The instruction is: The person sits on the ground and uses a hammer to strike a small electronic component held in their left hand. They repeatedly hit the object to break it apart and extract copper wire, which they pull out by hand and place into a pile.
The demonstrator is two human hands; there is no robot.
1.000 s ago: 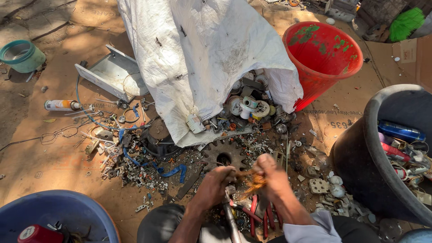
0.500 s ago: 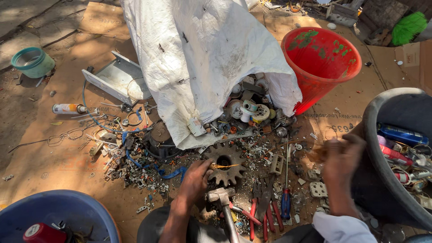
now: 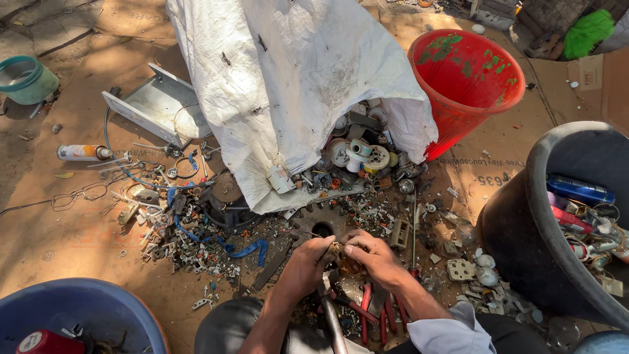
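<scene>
Both hands were together low in the middle of the ground, just in front of the person's knees. The left hand and the right hand were closed from two sides on one small brownish scrap piece, pinched between the fingertips of both. The piece was mostly hidden by the fingers, so I could not tell its exact shape; it looked like a bit of metal or copper.

Such a piece would probably be light and stiff, perhaps with sharp or rough edges and some dust on it, so it could slip easily. I judge that the best hold is a pinch at its two ends, with the thumbs on top, as the fingers were placed here.

Just behind the hands a dark toothed gear lay flat on the ground. Under the wrists there were pliers with red handles and a hammer. Toward the far edge a big white sack lay open, with spools and small parts coming out of its mouth. A red bucket stood tilted beside the sack on the right. At the right edge was a black tub with scrap inside, and in the near left corner a blue basin.
</scene>
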